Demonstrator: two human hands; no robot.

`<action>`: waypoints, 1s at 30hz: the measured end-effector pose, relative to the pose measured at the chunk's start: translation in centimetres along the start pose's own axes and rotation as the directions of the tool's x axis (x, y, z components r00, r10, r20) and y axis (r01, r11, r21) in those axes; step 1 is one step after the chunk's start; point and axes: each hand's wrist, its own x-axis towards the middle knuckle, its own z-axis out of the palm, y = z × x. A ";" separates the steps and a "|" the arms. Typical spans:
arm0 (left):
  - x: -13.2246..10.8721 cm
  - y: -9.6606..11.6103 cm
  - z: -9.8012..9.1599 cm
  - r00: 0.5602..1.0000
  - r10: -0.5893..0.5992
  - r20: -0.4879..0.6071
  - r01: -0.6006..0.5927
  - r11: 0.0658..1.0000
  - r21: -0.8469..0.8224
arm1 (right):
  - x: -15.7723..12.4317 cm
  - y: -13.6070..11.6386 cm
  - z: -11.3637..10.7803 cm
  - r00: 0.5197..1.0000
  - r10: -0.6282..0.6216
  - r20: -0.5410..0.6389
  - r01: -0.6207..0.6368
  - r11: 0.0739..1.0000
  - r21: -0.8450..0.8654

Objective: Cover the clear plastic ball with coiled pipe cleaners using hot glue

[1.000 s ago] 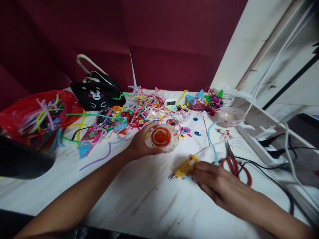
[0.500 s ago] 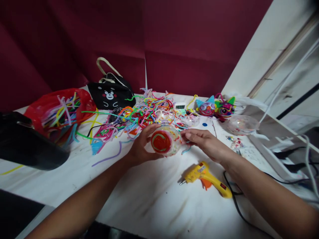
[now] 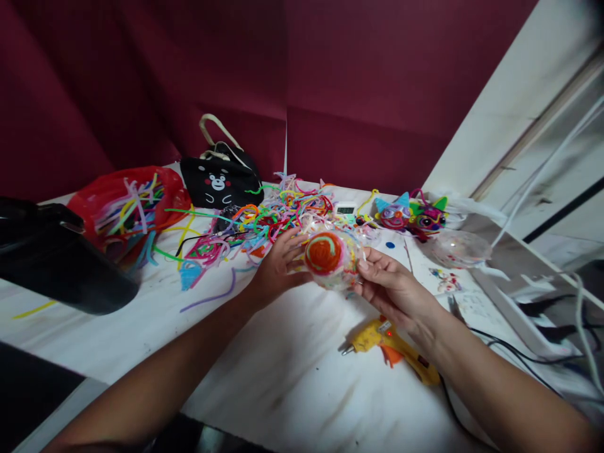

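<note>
Ball (image 3: pixel 343 265), just one, clear with orange coil (image 3: pixel 323 253), hovering above bench (image 3: pixel 264 377) between two hands. Right hand (image 3: pixel 394 286) pinching its side with fingers; left hand (image 3: pixel 278 267) holding fingers spread beside it, contact unclear. One yellow glue gun (image 3: pixel 372 336) lying below, right forearm (image 3: pixel 476 362) partly covering it. Behind: two cat-eared figures (image 3: pixel 394 215) sitting together, one blue disc (image 3: pixel 390 245), uncountable pipe cleaners (image 3: pixel 283 211) tangling beside one black bag (image 3: pixel 219 179).

Anatomy of the worker: left hand (image 3: pixel 275 269), bare, with slender fingers and narrow wrist; left forearm (image 3: pixel 189 362), bare, broadening evenly toward the elbow; right hand (image 3: pixel 396 286), bare, thumbnail discernible; right forearm (image 3: pixel 491 371), smooth in outline, uncovered along its visible length.
</note>
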 end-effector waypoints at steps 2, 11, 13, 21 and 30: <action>0.0 0.4 0.8 0.992 -0.115 -0.045 0.108 0.985 -0.135 | 0.0 0.2 0.2 0.999 -0.024 -0.035 0.026 0.998 0.059; -0.3 1.0 3.9 0.963 -0.261 0.068 0.261 0.838 -0.479 | -0.1 1.0 1.7 0.995 -0.021 -0.100 0.036 0.987 0.157; -0.1 1.2 4.2 0.955 -0.292 0.054 0.280 0.823 -0.494 | -0.1 1.0 1.7 0.993 -0.020 -0.117 0.033 0.993 0.113; 1.3 2.2 5.5 0.939 -0.344 -0.007 0.273 0.757 -0.593 | 0.1 0.7 1.4 0.985 -0.045 -0.164 0.043 0.999 -0.015; 3.4 2.8 6.0 0.941 -0.322 -0.106 0.196 0.771 -0.606 | -2.7 -2.2 -3.8 0.952 -0.197 -0.233 0.034 0.827 -0.561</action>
